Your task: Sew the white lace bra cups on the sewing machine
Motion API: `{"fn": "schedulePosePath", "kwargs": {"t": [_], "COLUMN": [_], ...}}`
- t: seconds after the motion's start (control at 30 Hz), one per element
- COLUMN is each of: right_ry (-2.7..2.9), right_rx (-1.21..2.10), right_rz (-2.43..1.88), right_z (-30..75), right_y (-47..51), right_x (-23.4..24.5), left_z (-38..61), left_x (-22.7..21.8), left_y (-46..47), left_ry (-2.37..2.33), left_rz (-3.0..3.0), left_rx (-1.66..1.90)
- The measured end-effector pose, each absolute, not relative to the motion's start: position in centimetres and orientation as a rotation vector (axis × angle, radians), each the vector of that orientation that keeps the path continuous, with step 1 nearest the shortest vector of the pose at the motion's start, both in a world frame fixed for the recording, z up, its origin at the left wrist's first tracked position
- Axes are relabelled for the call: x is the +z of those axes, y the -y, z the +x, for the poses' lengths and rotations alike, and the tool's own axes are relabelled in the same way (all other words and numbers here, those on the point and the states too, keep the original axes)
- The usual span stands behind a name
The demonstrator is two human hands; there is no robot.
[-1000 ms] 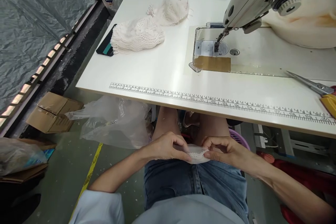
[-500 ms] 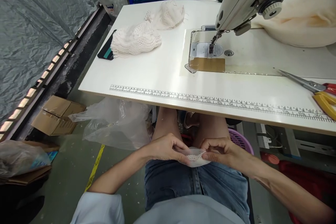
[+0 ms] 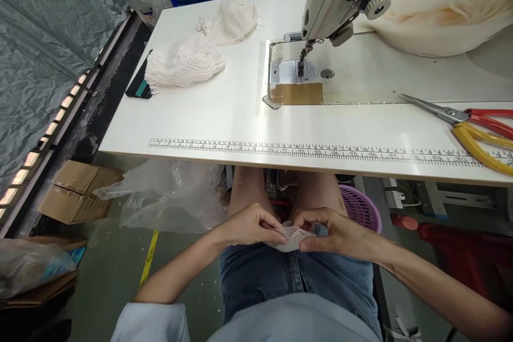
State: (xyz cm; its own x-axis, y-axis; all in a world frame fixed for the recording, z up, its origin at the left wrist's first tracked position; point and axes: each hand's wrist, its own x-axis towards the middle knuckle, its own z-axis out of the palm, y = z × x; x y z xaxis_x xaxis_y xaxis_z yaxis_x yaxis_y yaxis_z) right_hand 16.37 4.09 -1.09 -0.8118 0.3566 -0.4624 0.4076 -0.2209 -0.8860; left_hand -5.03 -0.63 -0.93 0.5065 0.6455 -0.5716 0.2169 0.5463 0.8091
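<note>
Over my lap, a small white piece of lace-edged fabric (image 3: 292,240) is held between both hands. My left hand (image 3: 256,227) pinches its left side between thumb and fingers. On the other side, my right hand (image 3: 326,230) curls around the fabric's right end, thumb below and fingers above. Part of the fabric is hidden behind the fingers. Up on the table, a pile of white lace pieces (image 3: 182,64) lies at the left, partly over a dark item with a green stripe (image 3: 138,85). A further cream fabric piece (image 3: 233,21) with loose threads lies behind it.
A sewing machine (image 3: 336,0) stands on the white table (image 3: 224,117), whose front edge carries a printed ruler. Scissors (image 3: 460,117) with red and yellow handles lie at the right. A purple basket (image 3: 363,208), a clear plastic bag (image 3: 172,197) and a cardboard box (image 3: 78,189) are below.
The view has shifted to the right, showing more of the scissors. Both hands still hold the white fabric, which has been turned and bunched between the fingers.
</note>
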Motion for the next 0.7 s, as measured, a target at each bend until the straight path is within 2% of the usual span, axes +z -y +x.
{"fn": "schedulePosePath", "kwargs": {"t": [0.43,0.7], "right_ry": [-1.995,-1.916], "right_rx": [-2.138,-2.235], "right_rz": [0.995,0.941], "right_z": [16.15,15.74], "right_y": [-3.96,-4.04], "right_x": [-1.32,-1.05], "left_z": [-5.48,-5.43], "left_x": [-1.63,-1.12], "left_y": [0.77,0.63], "left_ry": [-1.036,-1.050], "left_rz": [1.008,1.027], "left_rx": [0.329,0.305]}}
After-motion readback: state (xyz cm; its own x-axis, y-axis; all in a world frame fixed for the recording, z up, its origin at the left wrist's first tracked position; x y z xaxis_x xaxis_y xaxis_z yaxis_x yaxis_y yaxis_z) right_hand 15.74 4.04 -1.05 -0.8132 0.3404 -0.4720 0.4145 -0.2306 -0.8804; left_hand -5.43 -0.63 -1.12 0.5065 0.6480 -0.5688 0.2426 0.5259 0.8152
